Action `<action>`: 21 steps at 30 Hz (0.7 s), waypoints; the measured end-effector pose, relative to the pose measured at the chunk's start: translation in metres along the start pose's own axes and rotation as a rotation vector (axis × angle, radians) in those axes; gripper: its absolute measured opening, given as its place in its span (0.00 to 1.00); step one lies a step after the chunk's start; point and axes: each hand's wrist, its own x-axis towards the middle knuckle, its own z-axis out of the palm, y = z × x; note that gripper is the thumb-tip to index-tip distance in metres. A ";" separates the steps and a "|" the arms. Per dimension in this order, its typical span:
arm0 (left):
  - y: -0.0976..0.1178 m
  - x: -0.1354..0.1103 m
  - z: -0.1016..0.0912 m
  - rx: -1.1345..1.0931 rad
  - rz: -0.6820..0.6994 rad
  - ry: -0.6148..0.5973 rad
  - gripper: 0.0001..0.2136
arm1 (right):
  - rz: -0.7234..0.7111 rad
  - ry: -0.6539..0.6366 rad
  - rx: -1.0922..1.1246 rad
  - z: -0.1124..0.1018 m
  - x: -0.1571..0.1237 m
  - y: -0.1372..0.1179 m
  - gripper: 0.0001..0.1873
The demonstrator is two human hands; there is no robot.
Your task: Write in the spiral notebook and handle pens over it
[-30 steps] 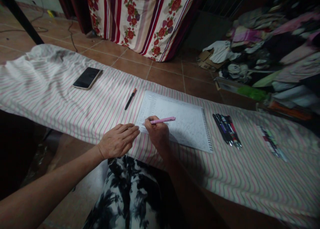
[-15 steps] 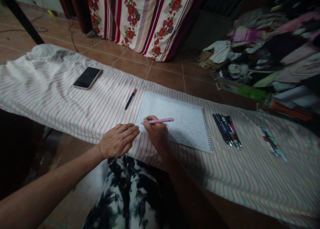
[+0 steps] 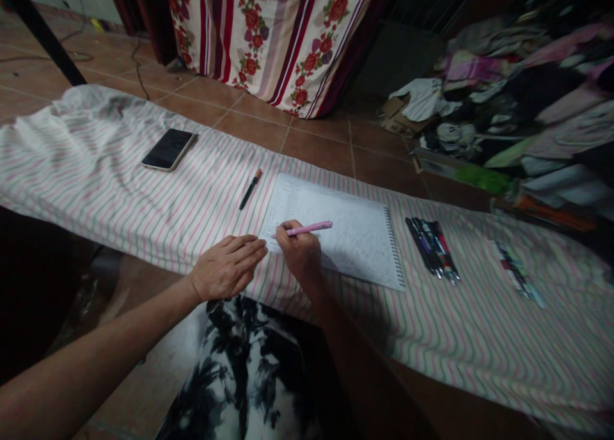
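A pink pen (image 3: 309, 227) is gripped in my right hand (image 3: 300, 253), its tip low over the left part of a spiral notebook (image 3: 355, 229). Small writing marks cover parts of the page, too faint to read. My left hand (image 3: 229, 265) lies flat on the striped cloth with its fingers stretched out, the fingertips at the notebook's lower left corner. Just left of the notebook rests a black marker (image 3: 250, 189) with an orange end.
Several pens (image 3: 432, 248) lie in a row right of the notebook, and another group of pens (image 3: 519, 272) sits farther right. A phone (image 3: 169, 149) rests at the left on the striped cloth (image 3: 192, 203). Beyond are a floral curtain (image 3: 278, 37) and piled clothes (image 3: 508, 88).
The pink pen's rear end has tilted up slightly as my right hand shifted a little. My left hand stays in place.
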 end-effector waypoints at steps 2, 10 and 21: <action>0.001 0.000 -0.001 -0.004 0.002 0.009 0.19 | 0.035 0.013 0.123 -0.004 -0.001 -0.001 0.10; 0.002 -0.001 -0.004 -0.011 -0.009 0.000 0.18 | 0.105 0.217 0.545 -0.019 -0.023 -0.010 0.10; 0.010 0.000 -0.008 -0.054 -0.075 0.053 0.17 | 0.358 0.162 0.670 -0.047 -0.065 0.004 0.12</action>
